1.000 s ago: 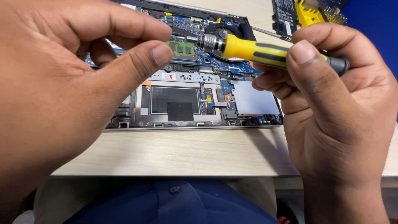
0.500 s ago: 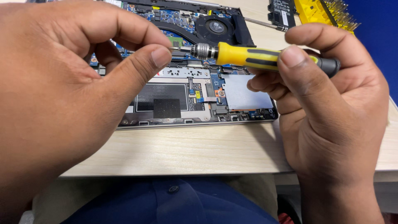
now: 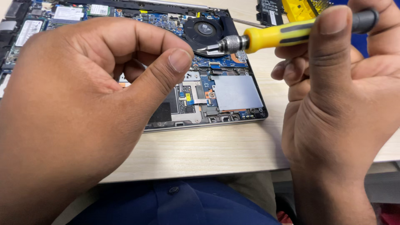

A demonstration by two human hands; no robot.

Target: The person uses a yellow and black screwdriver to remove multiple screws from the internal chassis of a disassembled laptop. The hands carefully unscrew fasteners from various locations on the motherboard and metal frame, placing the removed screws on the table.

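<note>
In the head view, a yellow screwdriver (image 3: 287, 34) was gripped in the right hand (image 3: 337, 104), its long axis lying nearly level, with the tip aimed leftward over the fan (image 3: 205, 29) of the opened laptop (image 3: 233, 89). The left hand (image 3: 83, 108) was held nearer the tip, thumb and forefinger pinched; whether a screw was pinched there could not be made out.

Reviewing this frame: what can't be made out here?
Head view only:
- Tip of the yellow-handled screwdriver: too small and blurred to tell the bit type.
- Left part of the opened laptop's circuit board: hidden behind the left hand.
- Whether the left hand pinches anything: fingers curl inward, hiding it.
- Yellow bit case: cut off by the top edge.
</note>
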